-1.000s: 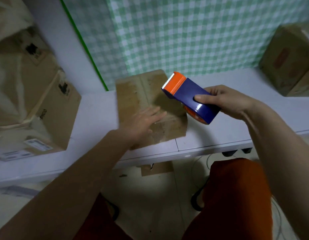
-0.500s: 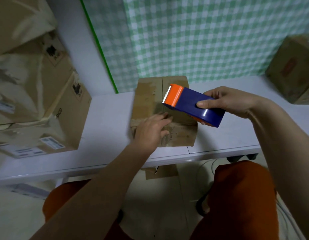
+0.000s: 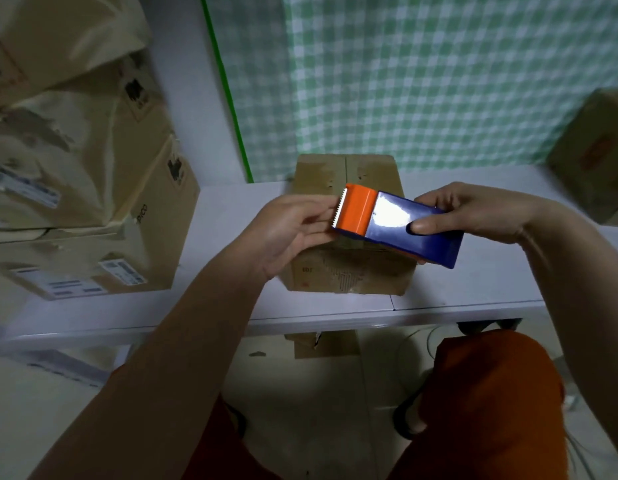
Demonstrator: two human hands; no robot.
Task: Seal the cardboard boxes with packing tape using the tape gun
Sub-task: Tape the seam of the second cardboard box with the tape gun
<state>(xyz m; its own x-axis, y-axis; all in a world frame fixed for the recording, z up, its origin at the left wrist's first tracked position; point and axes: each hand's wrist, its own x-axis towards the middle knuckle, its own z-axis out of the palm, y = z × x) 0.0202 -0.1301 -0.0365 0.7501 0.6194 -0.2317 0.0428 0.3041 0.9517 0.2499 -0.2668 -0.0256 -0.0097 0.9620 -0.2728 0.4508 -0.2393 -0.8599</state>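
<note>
A white bench (image 3: pixel 473 188) carries a small cardboard box (image 3: pixel 352 271) at its middle. Above the box, the right hand (image 3: pixel 473 211) grips the blue-and-orange tape gun (image 3: pixel 397 225); the left hand's (image 3: pixel 286 230) fingers pinch at its toothed orange end.

Blue-orange tape gun (image 3: pixel 397 226) above seemingly closed box (image 3: pixel 349 268)

Tape gun (image 3: pixel 397 226) blue, orange head; backdrop (image 3: pixel 439 74) green-white gingham; box (image 3: pixel 352 268) brown.
</note>
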